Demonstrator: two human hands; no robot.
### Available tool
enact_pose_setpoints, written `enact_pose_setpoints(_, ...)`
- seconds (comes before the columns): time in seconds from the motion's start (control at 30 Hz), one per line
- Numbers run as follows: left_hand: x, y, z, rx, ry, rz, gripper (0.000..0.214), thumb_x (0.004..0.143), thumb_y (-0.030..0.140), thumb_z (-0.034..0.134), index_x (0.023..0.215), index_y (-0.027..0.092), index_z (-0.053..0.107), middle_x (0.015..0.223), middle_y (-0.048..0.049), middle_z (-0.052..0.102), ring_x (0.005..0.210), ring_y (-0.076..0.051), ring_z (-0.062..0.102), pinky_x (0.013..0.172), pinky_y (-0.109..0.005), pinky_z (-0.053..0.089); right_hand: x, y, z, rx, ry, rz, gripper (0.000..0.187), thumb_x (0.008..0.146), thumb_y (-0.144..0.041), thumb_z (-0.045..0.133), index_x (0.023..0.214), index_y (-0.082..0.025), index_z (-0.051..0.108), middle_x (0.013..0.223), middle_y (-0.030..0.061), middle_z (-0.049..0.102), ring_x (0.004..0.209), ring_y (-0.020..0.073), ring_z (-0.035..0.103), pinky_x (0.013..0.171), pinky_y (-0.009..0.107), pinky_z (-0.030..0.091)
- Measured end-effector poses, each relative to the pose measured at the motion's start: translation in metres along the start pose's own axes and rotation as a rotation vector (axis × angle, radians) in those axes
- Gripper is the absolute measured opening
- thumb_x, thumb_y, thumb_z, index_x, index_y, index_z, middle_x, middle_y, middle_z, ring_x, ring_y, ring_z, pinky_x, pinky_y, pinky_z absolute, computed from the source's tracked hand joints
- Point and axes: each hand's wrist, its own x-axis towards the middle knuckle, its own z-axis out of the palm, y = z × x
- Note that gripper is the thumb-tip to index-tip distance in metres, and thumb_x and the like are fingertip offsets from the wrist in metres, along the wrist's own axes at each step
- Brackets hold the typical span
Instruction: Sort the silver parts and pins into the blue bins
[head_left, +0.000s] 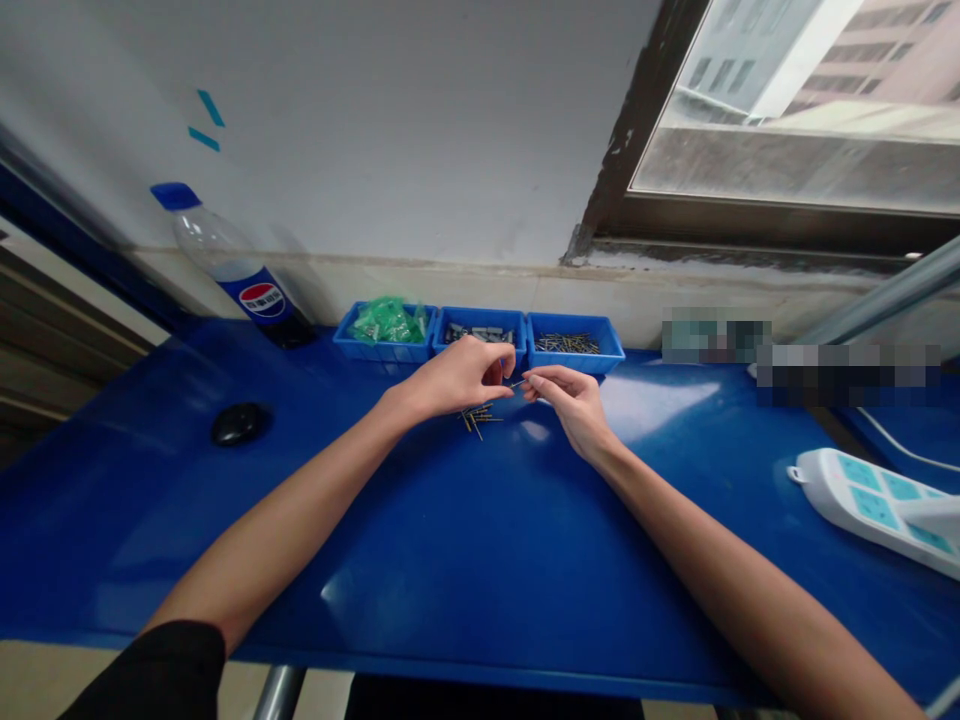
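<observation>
My right hand (574,405) pinches a thin metal screw (517,383) between thumb and fingertips. Facing it, my left hand (465,375) is curled, its thumb close to the screw's other end. What sits inside those left fingers is hidden. Just below my left hand, a small loose pile of screws (478,418), brassy and silver, lies on the blue table (450,560). Behind the hands stands a blue bin of similar screws (568,343). Beside it, another blue bin holds short grey cylindrical pieces (480,333), partly covered by my left hand.
A third blue bin with green plastic bags (390,322) stands at the left of the row. Further left are a cola bottle (255,285) and a black computer mouse (238,424). A white power strip (874,500) lies at the right. The wall (420,130) rises behind.
</observation>
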Motion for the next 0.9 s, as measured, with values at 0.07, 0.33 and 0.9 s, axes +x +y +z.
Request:
enact_pose_setpoints(0.07, -0.002, -0.001, -0.005, 0.074, -0.033, -0.053, 0.014, 0.087, 0.029, 0.072, 0.092, 0.016, 0.067, 0.075, -0.0029, 0.070, 0.065, -0.014, 0.060, 0.060, -0.025, 0.038, 0.000, -0.001, 0.001, -0.003, 0.076, -0.050, 0.020, 0.086, -0.042, 0.080, 0.093, -0.024, 0.081, 0.085, 0.0043, 0.079, 0.075, 0.0202, 0.071, 0.077, 0.039, 0.057)
enact_pose_setpoints(0.33, -0.014, -0.020, -0.025, 0.270, -0.376, -0.202, 0.024, 0.072, 0.010, 0.070, 0.094, 0.018, 0.073, 0.088, -0.0043, 0.074, 0.075, -0.017, 0.064, 0.062, -0.024, 0.039, 0.002, -0.006, -0.001, -0.005, 0.241, -0.074, 0.054, 0.083, -0.035, 0.072, 0.137, -0.029, 0.069, 0.142, 0.0104, 0.068, 0.096, 0.0245, 0.073, 0.081, 0.042, 0.059)
enact_pose_setpoints(0.9, -0.009, -0.019, -0.021, 0.292, -0.352, -0.237, 0.027, 0.070, 0.002, 0.061, 0.089, 0.016, 0.075, 0.077, -0.0044, 0.074, 0.062, -0.016, 0.061, 0.058, -0.026, 0.037, 0.000, 0.001, -0.001, 0.030, 0.092, -0.041, 0.037, 0.086, -0.030, 0.070, 0.123, -0.026, 0.074, 0.120, 0.0080, 0.078, 0.078, 0.0183, 0.069, 0.071, 0.036, 0.053)
